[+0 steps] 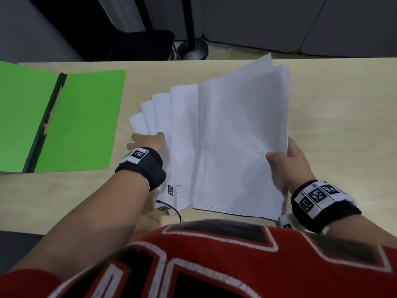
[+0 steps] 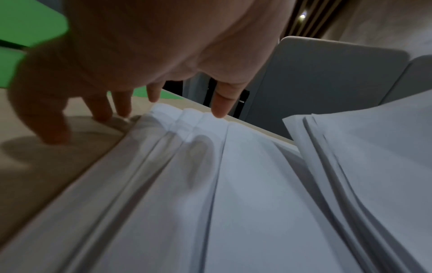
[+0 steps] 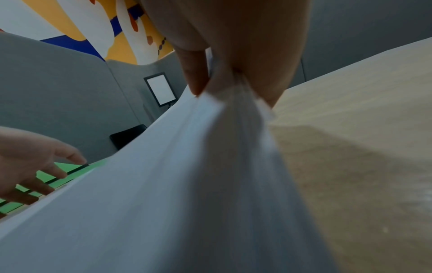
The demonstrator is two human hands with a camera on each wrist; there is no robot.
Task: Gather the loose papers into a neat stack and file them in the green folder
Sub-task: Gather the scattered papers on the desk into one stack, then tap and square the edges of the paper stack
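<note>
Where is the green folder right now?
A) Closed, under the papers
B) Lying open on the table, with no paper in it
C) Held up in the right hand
B: the green folder lies spread open on the table, left of the papers, with no sheet on it.

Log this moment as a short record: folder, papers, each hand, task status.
folder: green folder lies open on the table, to the left of the papers
papers: fanned sheets spread on the table; lifted bundle overlapping them on the right
left hand: fingers straight, at the fanned sheets' left edge
right hand: pinches the lifted bundle at its right edge
status: papers not yet squared, none in the folder
</note>
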